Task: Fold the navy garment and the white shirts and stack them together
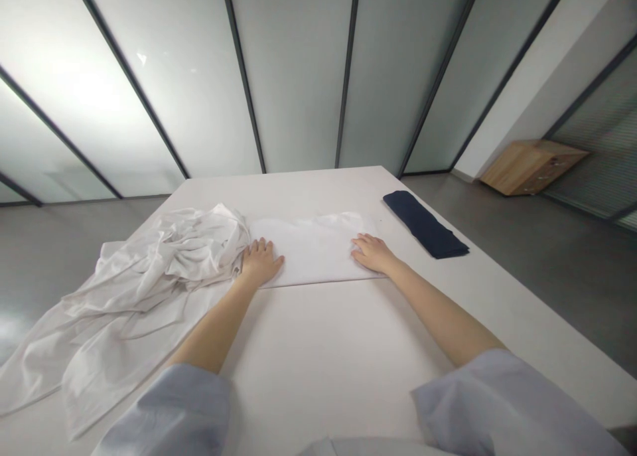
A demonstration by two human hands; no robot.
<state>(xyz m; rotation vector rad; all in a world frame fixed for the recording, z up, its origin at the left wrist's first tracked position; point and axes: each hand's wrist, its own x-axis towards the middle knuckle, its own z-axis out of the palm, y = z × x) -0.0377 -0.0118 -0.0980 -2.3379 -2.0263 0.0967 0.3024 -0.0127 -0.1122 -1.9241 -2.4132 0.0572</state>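
Observation:
A white cloth [311,250], folded into a flat rectangle, lies on the table in front of me. My left hand [261,262] rests palm down on its left end with the fingers spread. On the right end lies my right hand [371,251], also open and flat, its fingers pointing inward. Just left of my left hand is a rumpled heap of white fabric [169,263], which spreads along the table's left side toward me. What lies under my palms is hidden.
The white table [318,350] runs from me toward a frosted glass partition [293,77]. A dark navy folded cloth [423,224] lies near the table's right edge. Beyond that edge, a wooden cabinet [522,167] stands on the grey floor.

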